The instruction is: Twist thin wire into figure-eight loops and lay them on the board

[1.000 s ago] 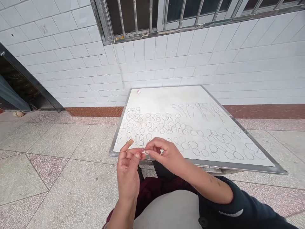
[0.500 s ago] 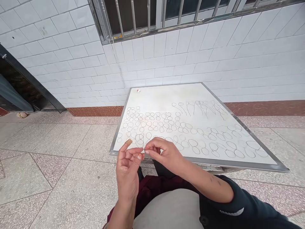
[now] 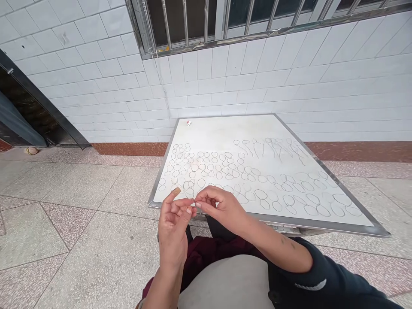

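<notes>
My left hand (image 3: pixel 176 216) and my right hand (image 3: pixel 223 210) meet fingertip to fingertip over the near edge of a white board. Thumb and fingers are pinched on both, around a thin wire-like strand (image 3: pixel 200 211) that barely shows below the tips. A tan wrap covers the raised left index fingertip. Beyond the hands, many thin dark rings (image 3: pixel 289 200) lie on the white board (image 3: pixel 219 128), several joined in pairs like a figure eight. Longer loops with tails (image 3: pixel 259 148) are grouped at its far right.
A grey metal rim (image 3: pixel 325 227) borders the board, which sits close to a white tiled wall (image 3: pixel 206 92). A small red-and-white object (image 3: pixel 189 123) lies in the far left corner. Above is a barred window (image 3: pixel 206 25); a dark doorway (image 3: pixel 28 116) stands left.
My view shifts slightly. Both hands stay pinched together in nearly the same place, with only tiny finger movement. The rings on the board lie as before.
</notes>
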{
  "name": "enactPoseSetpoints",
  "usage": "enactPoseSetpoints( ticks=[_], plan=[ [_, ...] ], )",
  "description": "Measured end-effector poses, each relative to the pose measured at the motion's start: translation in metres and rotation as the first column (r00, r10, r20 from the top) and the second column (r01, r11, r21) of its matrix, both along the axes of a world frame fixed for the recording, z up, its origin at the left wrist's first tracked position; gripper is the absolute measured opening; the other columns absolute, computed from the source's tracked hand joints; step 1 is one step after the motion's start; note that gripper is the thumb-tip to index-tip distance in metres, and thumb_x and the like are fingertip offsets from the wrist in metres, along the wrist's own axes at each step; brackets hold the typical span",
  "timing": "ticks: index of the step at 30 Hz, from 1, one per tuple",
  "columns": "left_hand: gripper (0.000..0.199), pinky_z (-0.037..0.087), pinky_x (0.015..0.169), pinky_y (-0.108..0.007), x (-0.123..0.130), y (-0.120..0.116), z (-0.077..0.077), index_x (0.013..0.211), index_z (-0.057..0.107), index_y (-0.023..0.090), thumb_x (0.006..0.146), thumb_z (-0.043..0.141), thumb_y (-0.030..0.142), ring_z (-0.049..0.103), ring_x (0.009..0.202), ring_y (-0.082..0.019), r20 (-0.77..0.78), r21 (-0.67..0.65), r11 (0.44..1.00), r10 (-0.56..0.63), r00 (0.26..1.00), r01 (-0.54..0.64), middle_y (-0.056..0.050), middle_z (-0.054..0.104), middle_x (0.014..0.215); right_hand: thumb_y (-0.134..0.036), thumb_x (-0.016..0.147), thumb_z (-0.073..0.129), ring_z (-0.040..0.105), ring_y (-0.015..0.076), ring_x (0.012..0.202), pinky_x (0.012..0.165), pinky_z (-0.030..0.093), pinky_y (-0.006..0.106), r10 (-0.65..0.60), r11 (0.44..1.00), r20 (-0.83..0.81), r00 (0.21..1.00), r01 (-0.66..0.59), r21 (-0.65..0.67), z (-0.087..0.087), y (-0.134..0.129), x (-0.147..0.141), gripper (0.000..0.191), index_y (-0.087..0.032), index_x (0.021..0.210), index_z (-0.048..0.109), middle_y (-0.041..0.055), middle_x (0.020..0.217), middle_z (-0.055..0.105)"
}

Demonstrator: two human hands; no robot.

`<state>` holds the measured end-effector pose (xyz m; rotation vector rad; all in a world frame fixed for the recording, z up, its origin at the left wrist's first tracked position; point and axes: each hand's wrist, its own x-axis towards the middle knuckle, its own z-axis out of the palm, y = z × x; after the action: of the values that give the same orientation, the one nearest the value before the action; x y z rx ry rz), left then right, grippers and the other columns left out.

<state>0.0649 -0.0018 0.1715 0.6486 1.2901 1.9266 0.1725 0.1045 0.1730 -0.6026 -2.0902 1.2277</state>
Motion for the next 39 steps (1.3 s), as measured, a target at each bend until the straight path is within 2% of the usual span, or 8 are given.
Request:
enactPoseSetpoints(
  ticks=[9, 13, 20, 26, 30, 35, 37, 39],
  plan=[
    [0.048, 0.048, 0.082, -0.03, -0.002, 0.0, -0.003, 0.125, 0.055, 0.023, 0.08, 0.07, 0.032, 0.061, 0.079, -0.013, 0.02, 0.016, 1.0, 0.0, 1.0, 0.0, -0.004, 0.068, 0.094, -0.022, 0.087, 0.058, 0.053, 0.0122, 0.065, 0.059, 0.041, 0.024, -0.019, 0.999, 0.032, 0.999, 0.018, 0.041, -0.003, 0.0, -0.002, 0.008, -0.023, 0.08, 0.064, -0.0013, 0.074, 0.062],
    [0.052, 0.048, 0.08, -0.027, -0.002, 0.001, -0.005, 0.126, 0.054, 0.024, 0.078, 0.073, 0.026, 0.06, 0.082, -0.012, 0.006, -0.002, 1.0, 0.02, 1.0, -0.02, -0.002, 0.067, 0.092, -0.022, 0.088, 0.058, 0.053, 0.0124, 0.066, 0.058, 0.041, 0.024, -0.022, 0.991, 0.036, 0.999, 0.017, 0.132, -0.008, -0.001, -0.003, 0.007, -0.023, 0.084, 0.064, -0.0009, 0.074, 0.06],
    [0.045, 0.05, 0.077, -0.026, -0.003, 0.002, -0.014, 0.125, 0.053, 0.025, 0.083, 0.067, 0.023, 0.06, 0.079, -0.012, -0.081, 0.02, 0.998, 0.053, 0.995, -0.052, -0.001, 0.066, 0.092, -0.016, 0.091, 0.054, 0.058, 0.0148, 0.077, 0.065, 0.044, 0.026, 0.023, 0.965, 0.056, 0.998, -0.037, 0.259, -0.011, -0.002, -0.002, 0.013, -0.023, 0.09, 0.065, 0.0008, 0.081, 0.066],
    [0.05, 0.05, 0.075, -0.027, -0.003, 0.0, -0.011, 0.127, 0.051, 0.024, 0.081, 0.069, 0.023, 0.058, 0.074, -0.012, -0.158, -0.047, 0.994, 0.085, 0.984, -0.094, -0.001, 0.064, 0.087, -0.014, 0.093, 0.05, 0.059, 0.0157, 0.079, 0.068, 0.047, 0.028, 0.035, 0.917, 0.02, 0.999, -0.04, 0.396, -0.017, -0.002, -0.001, 0.017, -0.021, 0.095, 0.065, 0.0032, 0.084, 0.065],
    [0.048, 0.048, 0.076, -0.026, -0.005, -0.001, -0.011, 0.126, 0.052, 0.024, 0.081, 0.069, 0.024, 0.056, 0.071, -0.011, -0.135, -0.079, 0.993, 0.076, 0.988, -0.087, 0.001, 0.063, 0.082, -0.013, 0.094, 0.049, 0.058, 0.0153, 0.078, 0.066, 0.045, 0.027, 0.042, 0.899, 0.03, 0.999, -0.051, 0.435, -0.019, -0.003, 0.0, 0.017, -0.021, 0.094, 0.063, 0.0027, 0.082, 0.063],
    [0.046, 0.047, 0.073, -0.024, -0.008, 0.002, -0.018, 0.125, 0.054, 0.023, 0.081, 0.069, 0.023, 0.056, 0.073, -0.01, 0.034, -0.012, 0.995, 0.096, 0.995, -0.096, 0.001, 0.061, 0.083, -0.016, 0.095, 0.044, 0.053, 0.0146, 0.071, 0.064, 0.043, 0.027, -0.024, 0.94, 0.06, 0.998, 0.002, 0.342, -0.023, -0.006, 0.0, 0.013, -0.02, 0.089, 0.055, 0.0016, 0.081, 0.058],
    [0.046, 0.046, 0.074, -0.024, -0.008, 0.003, -0.019, 0.125, 0.055, 0.023, 0.081, 0.069, 0.022, 0.056, 0.072, -0.01, 0.074, 0.014, 0.993, 0.119, 0.99, -0.12, 0.001, 0.061, 0.083, -0.02, 0.095, 0.044, 0.051, 0.0139, 0.069, 0.063, 0.042, 0.027, -0.059, 0.974, 0.049, 0.997, 0.047, 0.222, -0.027, -0.007, -0.002, 0.009, -0.021, 0.091, 0.052, 0.0007, 0.081, 0.056],
    [0.047, 0.046, 0.075, -0.024, -0.008, 0.004, -0.018, 0.125, 0.055, 0.023, 0.08, 0.07, 0.022, 0.056, 0.072, -0.009, 0.103, 0.038, 0.986, 0.158, 0.982, -0.163, 0.002, 0.061, 0.083, -0.022, 0.095, 0.044, 0.05, 0.0129, 0.066, 0.062, 0.043, 0.026, -0.057, 0.997, 0.005, 0.998, 0.056, 0.052, -0.033, -0.008, -0.004, 0.01, -0.022, 0.104, 0.049, -0.0013, 0.08, 0.053]
  ],
)
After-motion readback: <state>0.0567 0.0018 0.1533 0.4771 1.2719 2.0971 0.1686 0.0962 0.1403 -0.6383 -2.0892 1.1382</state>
